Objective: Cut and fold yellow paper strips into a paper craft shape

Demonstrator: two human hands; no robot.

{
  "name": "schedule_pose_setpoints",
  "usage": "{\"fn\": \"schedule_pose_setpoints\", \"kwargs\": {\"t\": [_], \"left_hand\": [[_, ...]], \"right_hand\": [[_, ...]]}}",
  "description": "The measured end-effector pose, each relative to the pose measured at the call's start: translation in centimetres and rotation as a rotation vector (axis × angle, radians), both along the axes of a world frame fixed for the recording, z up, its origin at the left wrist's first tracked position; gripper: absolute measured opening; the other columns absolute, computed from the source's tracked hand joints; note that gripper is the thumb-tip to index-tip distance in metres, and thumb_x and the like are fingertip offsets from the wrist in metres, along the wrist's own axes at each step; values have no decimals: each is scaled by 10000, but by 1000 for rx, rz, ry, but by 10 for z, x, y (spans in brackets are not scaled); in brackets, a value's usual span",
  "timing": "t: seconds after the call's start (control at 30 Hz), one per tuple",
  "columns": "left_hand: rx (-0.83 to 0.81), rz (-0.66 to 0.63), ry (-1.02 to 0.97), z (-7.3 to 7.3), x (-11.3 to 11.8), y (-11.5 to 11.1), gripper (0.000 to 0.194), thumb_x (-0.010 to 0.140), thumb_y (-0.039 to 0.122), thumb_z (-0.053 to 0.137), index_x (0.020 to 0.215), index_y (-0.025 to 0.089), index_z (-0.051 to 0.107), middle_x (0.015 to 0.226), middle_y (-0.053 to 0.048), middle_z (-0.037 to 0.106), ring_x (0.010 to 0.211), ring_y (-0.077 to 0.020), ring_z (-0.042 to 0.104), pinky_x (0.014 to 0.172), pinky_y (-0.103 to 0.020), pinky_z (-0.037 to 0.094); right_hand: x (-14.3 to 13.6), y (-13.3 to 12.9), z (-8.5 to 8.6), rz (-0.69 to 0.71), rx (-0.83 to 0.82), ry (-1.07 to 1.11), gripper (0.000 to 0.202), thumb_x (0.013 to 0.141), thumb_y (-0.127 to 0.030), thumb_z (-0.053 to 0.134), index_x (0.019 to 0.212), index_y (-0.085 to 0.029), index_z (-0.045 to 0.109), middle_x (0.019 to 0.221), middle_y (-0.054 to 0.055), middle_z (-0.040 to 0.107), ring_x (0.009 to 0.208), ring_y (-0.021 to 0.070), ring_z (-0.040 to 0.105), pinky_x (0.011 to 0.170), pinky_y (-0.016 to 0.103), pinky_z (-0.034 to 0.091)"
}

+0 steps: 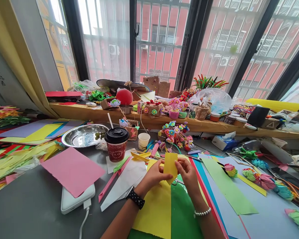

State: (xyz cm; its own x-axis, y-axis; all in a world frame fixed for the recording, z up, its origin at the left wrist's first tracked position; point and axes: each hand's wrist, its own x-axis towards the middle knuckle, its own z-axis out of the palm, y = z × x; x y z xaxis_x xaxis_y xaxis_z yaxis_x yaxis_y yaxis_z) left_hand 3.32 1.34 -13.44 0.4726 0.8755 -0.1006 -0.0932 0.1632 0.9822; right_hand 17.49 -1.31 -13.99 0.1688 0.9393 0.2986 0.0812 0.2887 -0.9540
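A small folded piece of yellow paper [170, 165] is held up between my two hands over the desk. My left hand [156, 174] pinches its left and lower edge, thumb in front. At its right edge, the thumb and fingertips of my right hand [187, 171] close on it. Beneath them lies a larger yellow sheet [154, 209] on a green sheet [185, 212]. Scissors handles [174, 182] show just below the paper, partly hidden.
To the left are a lidded red cup [116, 146], a steel plate [77, 134], and a pink sheet [73, 169] on a white power bank [77, 200]. A paper cup [144, 140] stands ahead. Green strips [229, 186] and folded paper flowers [265, 182] lie right.
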Motion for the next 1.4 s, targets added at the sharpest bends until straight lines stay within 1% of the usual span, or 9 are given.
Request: {"fn": "schedule_pose_setpoints", "kwargs": {"t": [0.13, 0.23, 0.33, 0.43, 0.53, 0.7, 0.87, 1.13, 1.4], "left_hand": [[18, -119, 33, -9, 2, 3, 575, 448, 204, 747, 939, 140, 456, 729, -38, 632, 638, -171, 592, 549, -252, 419], [50, -146, 16, -10, 2, 5, 554, 473, 245, 740, 956, 130, 495, 807, -63, 629, 707, -187, 590, 612, -279, 429], [134, -50, 8, -6, 1, 5, 421, 557, 326, 688, 903, 114, 573, 863, -76, 627, 771, -196, 574, 670, -284, 420], [160, 58, 24, -2, 0, 5, 324, 601, 375, 640, 778, 103, 628, 756, -58, 635, 700, -183, 564, 629, -269, 412], [131, 111, 21, 1, 0, 4, 317, 590, 394, 633, 720, 105, 645, 670, -44, 630, 642, -173, 558, 606, -269, 418], [107, 160, 10, 2, 2, 2, 316, 588, 410, 624, 670, 106, 651, 605, -30, 612, 581, -150, 544, 585, -260, 422], [131, 213, 25, 3, 1, 3, 327, 608, 423, 601, 641, 100, 641, 583, -23, 586, 563, -134, 514, 543, -232, 399], [271, 254, 107, 8, 2, -2, 312, 639, 413, 561, 630, 106, 616, 582, -14, 558, 566, -131, 484, 513, -212, 356], [381, 327, 213, 9, 6, -6, 333, 688, 409, 491, 517, 124, 494, 508, 29, 406, 499, -88, 343, 452, -198, 262]], "right_hand": [[0, 1, -2, -36, 18, 48, 294, 709, -385, 575, 900, -171, 509, 778, 45, 602, 702, 179, 574, 575, 262, 471], [-2, 1, -4, -39, 29, 32, 272, 708, -374, 576, 880, -172, 519, 771, 41, 605, 683, 171, 577, 583, 262, 476], [-5, -1, -5, -13, 33, -21, 255, 719, -366, 564, 874, -168, 522, 719, 31, 595, 643, 164, 574, 561, 257, 476], [-8, -3, -6, -26, 40, -106, 256, 722, -361, 560, 874, -158, 527, 695, 32, 590, 623, 166, 574, 526, 250, 477], [-8, -3, -6, -79, 59, -191, 252, 736, -360, 541, 873, -149, 536, 709, 46, 605, 618, 168, 582, 523, 254, 487], [-7, -5, -2, -172, 167, -350, 211, 772, -320, 501, 890, -151, 550, 778, 70, 629, 646, 172, 599, 565, 278, 509], [-8, -7, -3, -179, 320, -476, 187, 799, -259, 463, 921, -165, 568, 835, 77, 626, 686, 170, 601, 610, 296, 517], [-9, -6, -3, -231, 279, -417, 196, 786, -264, 491, 929, -152, 566, 786, 64, 638, 631, 159, 605, 569, 276, 524], [-11, -8, -1, -244, 398, -527, 196, 807, -218, 452, 945, -160, 580, 754, 52, 617, 613, 140, 582, 557, 252, 510]]}}
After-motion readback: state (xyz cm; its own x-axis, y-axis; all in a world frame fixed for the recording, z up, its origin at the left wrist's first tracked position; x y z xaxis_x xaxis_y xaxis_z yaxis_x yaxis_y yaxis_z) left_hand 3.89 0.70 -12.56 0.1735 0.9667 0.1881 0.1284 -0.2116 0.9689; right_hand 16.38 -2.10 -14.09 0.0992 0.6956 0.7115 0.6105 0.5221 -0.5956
